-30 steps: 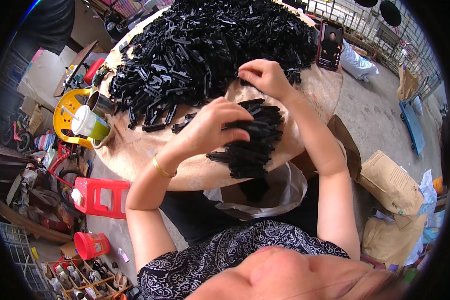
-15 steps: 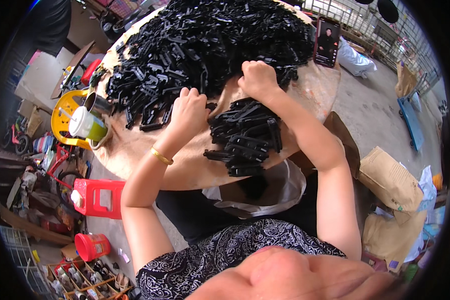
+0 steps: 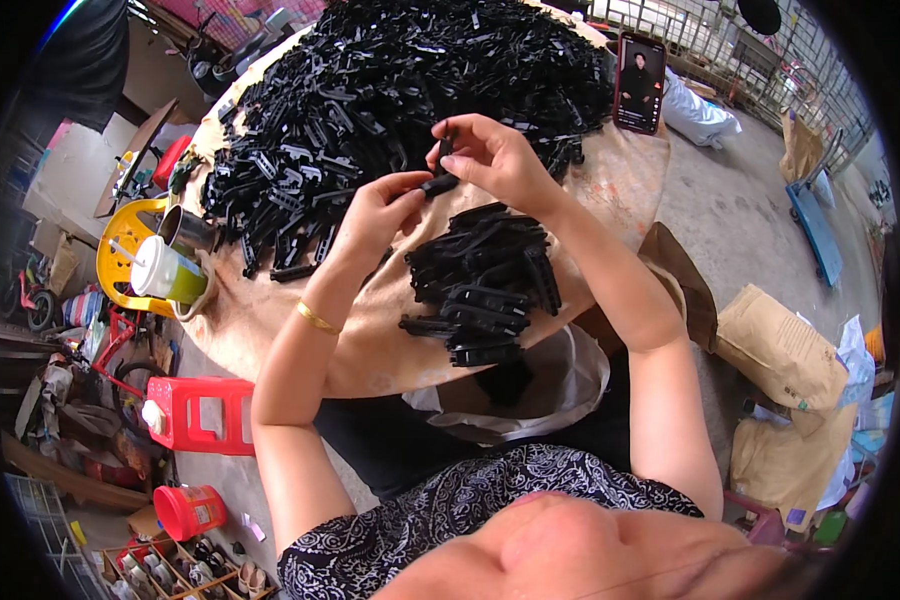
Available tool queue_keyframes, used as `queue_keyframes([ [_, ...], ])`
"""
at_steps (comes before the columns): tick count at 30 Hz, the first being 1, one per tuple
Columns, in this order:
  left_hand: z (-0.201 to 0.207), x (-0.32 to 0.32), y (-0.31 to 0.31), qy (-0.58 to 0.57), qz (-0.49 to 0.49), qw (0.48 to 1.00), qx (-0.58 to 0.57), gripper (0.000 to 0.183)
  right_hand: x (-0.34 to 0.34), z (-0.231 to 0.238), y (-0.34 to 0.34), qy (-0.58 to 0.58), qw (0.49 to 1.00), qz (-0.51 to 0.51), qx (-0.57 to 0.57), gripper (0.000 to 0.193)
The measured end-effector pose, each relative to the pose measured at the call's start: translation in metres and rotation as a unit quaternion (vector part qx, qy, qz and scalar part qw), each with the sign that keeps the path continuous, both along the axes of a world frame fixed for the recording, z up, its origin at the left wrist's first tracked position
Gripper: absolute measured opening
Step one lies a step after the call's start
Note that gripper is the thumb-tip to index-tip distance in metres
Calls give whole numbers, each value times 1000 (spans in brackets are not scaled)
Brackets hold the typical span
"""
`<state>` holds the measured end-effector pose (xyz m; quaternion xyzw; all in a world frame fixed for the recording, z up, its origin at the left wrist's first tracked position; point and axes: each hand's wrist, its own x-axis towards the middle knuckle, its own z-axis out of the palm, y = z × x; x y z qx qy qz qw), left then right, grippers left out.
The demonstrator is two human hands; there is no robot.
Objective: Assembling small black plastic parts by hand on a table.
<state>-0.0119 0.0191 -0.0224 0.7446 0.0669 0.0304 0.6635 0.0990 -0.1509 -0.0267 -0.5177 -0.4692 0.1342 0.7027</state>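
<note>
The person's left hand [image 3: 378,208] pinches a short black plastic piece [image 3: 437,187] between thumb and fingers. The right hand [image 3: 498,168] grips a slim black piece [image 3: 447,146], its fingers curled; whether the two pieces touch cannot be told. Both are held above the cloth-covered worktop [image 3: 620,175], in front of a large heap of black plastic parts [image 3: 370,90]. A smaller stack of black parts [image 3: 480,275] lies nearer the person, by the worktop's edge.

At the far right, an upright phone [image 3: 639,85] shows a dark-clad figure, with on-screen writing too small to read. The brown paper sack [image 3: 780,350] on the right bears small, illegible print, and the red bucket [image 3: 188,511] on the left carries a printed label.

Below the worktop's near edge, an open white-lined bag [image 3: 580,385] has something dark inside. A wooden rack [image 3: 175,548] holds shoes [image 3: 252,578]. A white-and-green cup [image 3: 162,268] with a straw stands near the yellow plastic chair [image 3: 110,255]; a red jug [image 3: 185,415] has a white cap.
</note>
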Motion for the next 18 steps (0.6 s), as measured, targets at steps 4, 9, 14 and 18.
queue_keyframes([
  [4,5,-7,-11,38,36,978,-202,30,-6,3,-2,-34,999,15,-28,21],
  [9,10,-9,-7,10,-42,941,-335,29,-5,-2,2,-60,996,36,-63,22],
  [14,4,-10,-8,-58,-20,981,-184,34,-2,-6,2,-140,989,40,-32,25],
  [18,5,-13,-10,-139,45,983,109,40,-9,2,-3,-118,989,-10,-91,35],
])
